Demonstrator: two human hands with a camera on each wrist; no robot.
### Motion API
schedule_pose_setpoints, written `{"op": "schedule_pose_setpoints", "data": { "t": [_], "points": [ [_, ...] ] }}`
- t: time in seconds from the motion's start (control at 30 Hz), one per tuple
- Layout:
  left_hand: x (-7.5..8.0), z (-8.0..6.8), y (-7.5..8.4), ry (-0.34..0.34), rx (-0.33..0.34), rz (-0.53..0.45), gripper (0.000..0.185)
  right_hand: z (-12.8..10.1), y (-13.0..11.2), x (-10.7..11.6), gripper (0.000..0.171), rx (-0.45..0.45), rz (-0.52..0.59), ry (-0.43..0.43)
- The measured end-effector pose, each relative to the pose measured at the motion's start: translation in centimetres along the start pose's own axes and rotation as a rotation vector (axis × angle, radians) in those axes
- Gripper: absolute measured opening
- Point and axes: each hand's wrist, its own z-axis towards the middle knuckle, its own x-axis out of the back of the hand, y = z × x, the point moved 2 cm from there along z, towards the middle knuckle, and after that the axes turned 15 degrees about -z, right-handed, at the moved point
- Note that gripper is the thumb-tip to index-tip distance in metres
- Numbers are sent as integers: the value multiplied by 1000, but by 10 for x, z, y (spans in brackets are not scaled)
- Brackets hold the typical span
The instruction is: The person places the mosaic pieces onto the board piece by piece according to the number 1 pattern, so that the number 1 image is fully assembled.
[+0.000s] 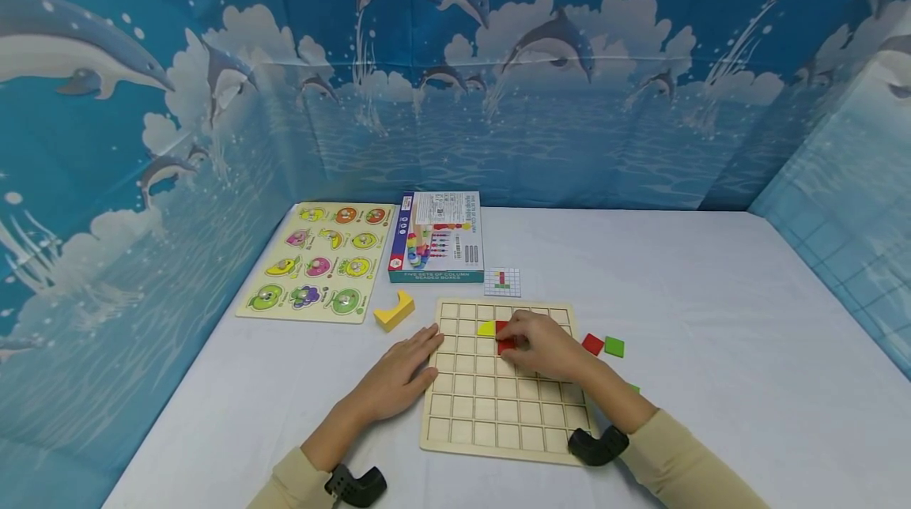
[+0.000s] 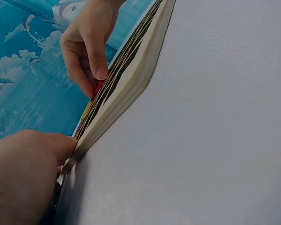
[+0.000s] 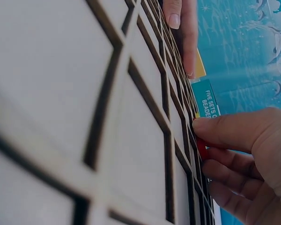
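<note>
While my left hand lies flat with straight fingers against the left edge of the wooden grid board, my right hand curls its fingers around a red tile, pinching it down onto the board's upper middle cells. The tile is mostly covered, so I cannot tell its long axis. A yellow piece sits in a cell just left of it. On the tabletop right of the board lie a loose red tile and a green tile.
</note>
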Motion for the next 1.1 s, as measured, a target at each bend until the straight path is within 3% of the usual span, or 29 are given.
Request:
{"op": "schedule_pose_setpoints", "data": {
  "t": [1.1],
  "points": [
    [-1, 1, -1, -6, 9, -5, 55, -4, -2, 5, 20, -20, -4, 3]
  ]
}}
